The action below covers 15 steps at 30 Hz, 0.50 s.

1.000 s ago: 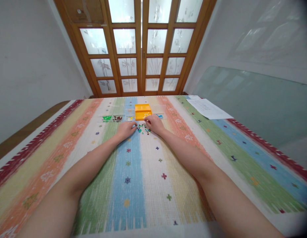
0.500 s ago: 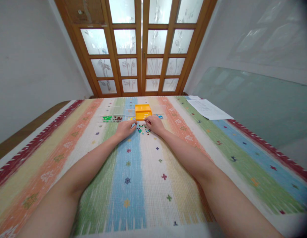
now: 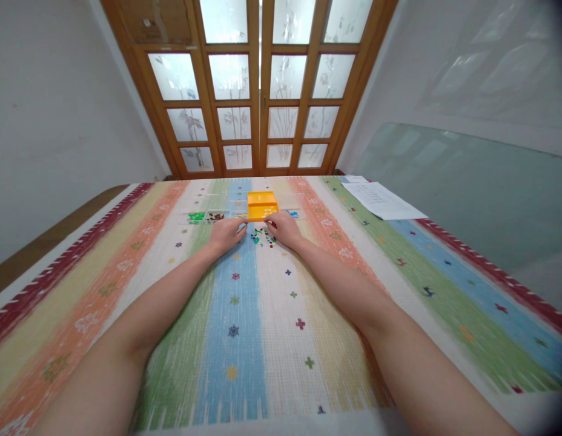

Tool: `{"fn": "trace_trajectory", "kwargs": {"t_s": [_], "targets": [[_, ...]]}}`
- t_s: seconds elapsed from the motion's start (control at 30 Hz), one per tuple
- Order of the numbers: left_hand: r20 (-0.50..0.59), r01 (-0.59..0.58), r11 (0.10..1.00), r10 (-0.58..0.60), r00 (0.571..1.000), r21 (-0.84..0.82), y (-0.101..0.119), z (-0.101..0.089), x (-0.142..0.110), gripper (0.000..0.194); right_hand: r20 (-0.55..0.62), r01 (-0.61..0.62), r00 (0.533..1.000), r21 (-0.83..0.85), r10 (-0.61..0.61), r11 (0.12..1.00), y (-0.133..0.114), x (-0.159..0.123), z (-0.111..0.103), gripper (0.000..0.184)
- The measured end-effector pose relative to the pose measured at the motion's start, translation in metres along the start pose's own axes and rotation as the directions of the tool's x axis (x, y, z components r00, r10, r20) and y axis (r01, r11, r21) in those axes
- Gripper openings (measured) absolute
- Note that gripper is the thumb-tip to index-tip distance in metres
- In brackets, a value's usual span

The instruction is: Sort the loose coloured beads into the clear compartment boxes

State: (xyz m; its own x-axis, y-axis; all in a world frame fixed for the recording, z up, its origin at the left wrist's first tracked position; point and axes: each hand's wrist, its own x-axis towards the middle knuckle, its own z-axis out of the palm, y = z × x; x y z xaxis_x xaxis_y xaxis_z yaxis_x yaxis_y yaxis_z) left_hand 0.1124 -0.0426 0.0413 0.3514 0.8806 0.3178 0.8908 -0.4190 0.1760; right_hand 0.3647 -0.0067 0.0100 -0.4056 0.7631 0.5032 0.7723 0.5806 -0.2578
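An orange box [image 3: 263,209] lies opened out beyond my hands, with small white pieces in its near half. My left hand [image 3: 226,234] is at the box's near left corner, thumb and forefinger curled towards each other. At the near right corner, my right hand [image 3: 284,229] has its fingers bent in a pinch. Whatever either hand grips is too small to make out. Between and just below the hands lies a scattered pile of small mixed-colour pieces [image 3: 258,237], green, blue, dark and white.
Left of the box, a clear compartment tray [image 3: 183,219] holds green pieces [image 3: 196,217], dark red pieces [image 3: 215,217] and a few yellow ones. Blue pieces [image 3: 291,214] lie to its right. Printed paper sheets [image 3: 383,201] rest on the striped tablecloth [image 3: 235,303] at the far right.
My left hand has shifted slightly left and away from me, its fingertips now nearer the box corner. My right hand stays in almost the same place.
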Motion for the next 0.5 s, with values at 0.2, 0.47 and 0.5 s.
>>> {"fn": "trace_trajectory", "kwargs": {"t_s": [0.2,0.47,0.5], "targets": [[-0.126,0.245,0.97,-0.243,0.962,-0.007,-0.047,-0.01,0.009,0.035,0.002,0.017,1.0,0.01,-0.017,1.0,0.003,0.0,0.001,0.019],[-0.242,0.541,0.832,-0.553,0.797,-0.119,-0.107,-0.022,0.006,0.036,0.061,0.086,0.994,-0.003,-0.086,0.996,-0.005,-0.001,0.001,0.019],[-0.244,0.561,0.817,-0.576,0.78,-0.134,-0.111,-0.021,0.005,0.036,0.07,0.104,0.992,-0.003,-0.103,0.995,-0.007,-0.001,0.001,0.019]]}}
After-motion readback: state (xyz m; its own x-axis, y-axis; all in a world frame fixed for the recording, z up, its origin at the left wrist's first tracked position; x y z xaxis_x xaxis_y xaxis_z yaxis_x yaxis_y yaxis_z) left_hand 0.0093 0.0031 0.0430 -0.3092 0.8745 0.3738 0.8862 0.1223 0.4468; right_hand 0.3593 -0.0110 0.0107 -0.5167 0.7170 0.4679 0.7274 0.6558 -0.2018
